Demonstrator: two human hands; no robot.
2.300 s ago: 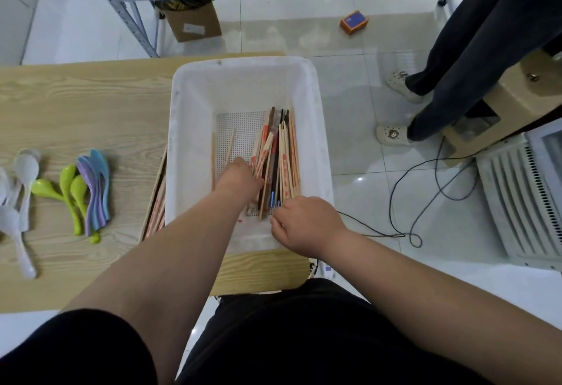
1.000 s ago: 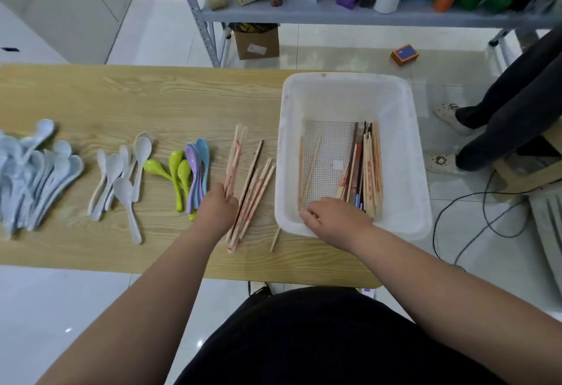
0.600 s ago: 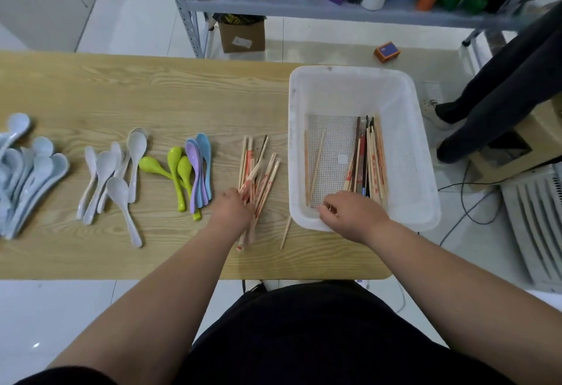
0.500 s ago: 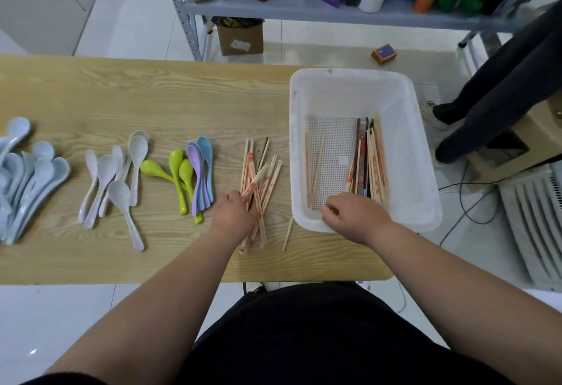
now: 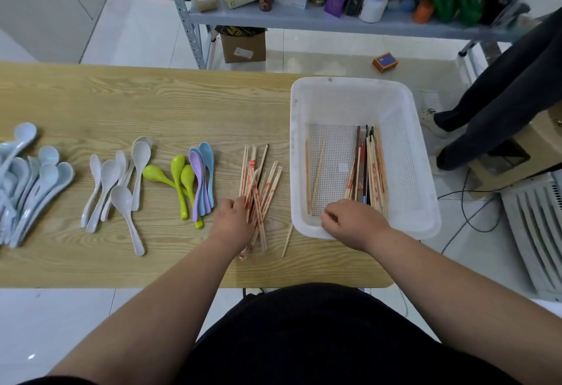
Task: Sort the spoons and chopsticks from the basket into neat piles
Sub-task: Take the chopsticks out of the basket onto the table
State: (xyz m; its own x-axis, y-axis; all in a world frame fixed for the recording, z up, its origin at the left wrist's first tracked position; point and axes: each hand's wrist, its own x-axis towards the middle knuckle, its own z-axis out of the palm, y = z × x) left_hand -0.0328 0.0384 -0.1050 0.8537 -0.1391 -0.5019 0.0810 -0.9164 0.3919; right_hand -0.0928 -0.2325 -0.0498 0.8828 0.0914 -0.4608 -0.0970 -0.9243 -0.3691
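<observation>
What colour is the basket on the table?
White, seen from the head view: the basket.

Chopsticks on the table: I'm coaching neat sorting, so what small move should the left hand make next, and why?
Probably sweep the left hand sideways to square the table chopsticks: it rests on their near ends, they lie fanned and crossed, and one stray chopstick lies apart beside the basket.

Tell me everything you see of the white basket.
The white basket is a rectangular plastic tub with rounded corners and a perforated floor, upright at the right end of the table, seemingly overhanging it. Inside, a bundle of chopsticks lies along the right and two loose chopsticks at the left. The right hand rests over its near rim, fingers curled inside; grip unclear.
</observation>
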